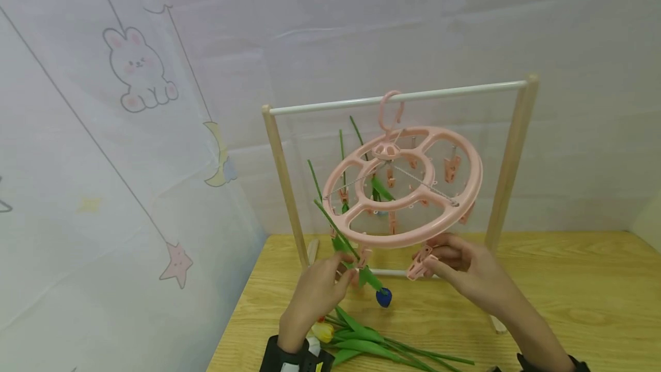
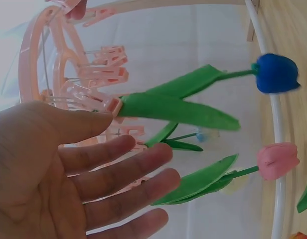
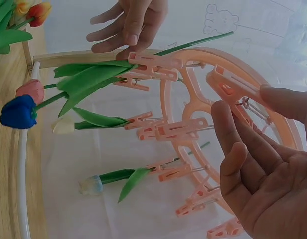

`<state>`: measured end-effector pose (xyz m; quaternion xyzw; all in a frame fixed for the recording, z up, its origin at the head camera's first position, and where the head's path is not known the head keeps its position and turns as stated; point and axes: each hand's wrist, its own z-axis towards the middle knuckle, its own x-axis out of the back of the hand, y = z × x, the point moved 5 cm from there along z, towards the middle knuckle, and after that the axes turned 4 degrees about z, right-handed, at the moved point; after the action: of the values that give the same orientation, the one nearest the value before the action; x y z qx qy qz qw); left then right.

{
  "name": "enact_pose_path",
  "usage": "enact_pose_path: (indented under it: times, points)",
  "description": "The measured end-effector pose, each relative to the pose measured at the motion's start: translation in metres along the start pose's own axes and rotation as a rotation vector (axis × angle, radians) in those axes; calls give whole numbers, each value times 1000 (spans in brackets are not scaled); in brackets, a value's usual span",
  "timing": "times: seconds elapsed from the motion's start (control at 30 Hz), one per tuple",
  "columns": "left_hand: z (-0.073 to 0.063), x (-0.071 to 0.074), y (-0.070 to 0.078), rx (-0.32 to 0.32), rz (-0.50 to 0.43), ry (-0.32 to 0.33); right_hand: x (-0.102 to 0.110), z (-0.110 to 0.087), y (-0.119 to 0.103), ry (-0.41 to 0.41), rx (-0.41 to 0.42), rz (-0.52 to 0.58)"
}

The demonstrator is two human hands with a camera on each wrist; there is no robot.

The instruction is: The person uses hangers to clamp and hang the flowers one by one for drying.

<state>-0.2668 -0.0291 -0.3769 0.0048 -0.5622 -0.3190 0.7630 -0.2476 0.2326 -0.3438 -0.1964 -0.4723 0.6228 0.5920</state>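
Observation:
A round pink clip hanger hangs by its hook from a white bar. My right hand pinches one of its pink clothespins between thumb and fingers; no flower sits in that clip. My left hand has its fingers loosely spread, its thumb beside the clip that holds a blue tulip head down. Whether the thumb touches that clip I cannot tell. A pink tulip, a white tulip and a pale blue tulip also hang from clips, heads down.
The rack has wooden posts and a white top bar, standing on a wooden table. Loose tulips with green leaves lie in front, below my left hand. A printed cloth stands behind the rack.

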Motion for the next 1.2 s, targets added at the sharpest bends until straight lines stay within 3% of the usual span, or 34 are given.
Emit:
enact_pose_path:
  times: [0.1,0.2,0.37,0.53,0.67,0.93,1.2]
  points:
    - [0,-6,-1,2,33,-58,-1,0,-1,-1,32,-23]
    - [-2,-18,0,-20,72,-175,-2,0,0,4,20,-37]
    - [-7,-48,6,-52,124,-415,-3,0,2,8,-15,-46]
    - [-8,-77,12,-45,187,-538,-4,1,2,-6,5,-33]
    - [-8,-92,14,-10,232,-568,-6,2,3,-23,14,-16]
    - [-7,-109,13,-20,363,-511,-6,2,4,-40,0,-24]
    - [-5,-112,7,10,348,-520,-6,3,3,-50,15,-34]
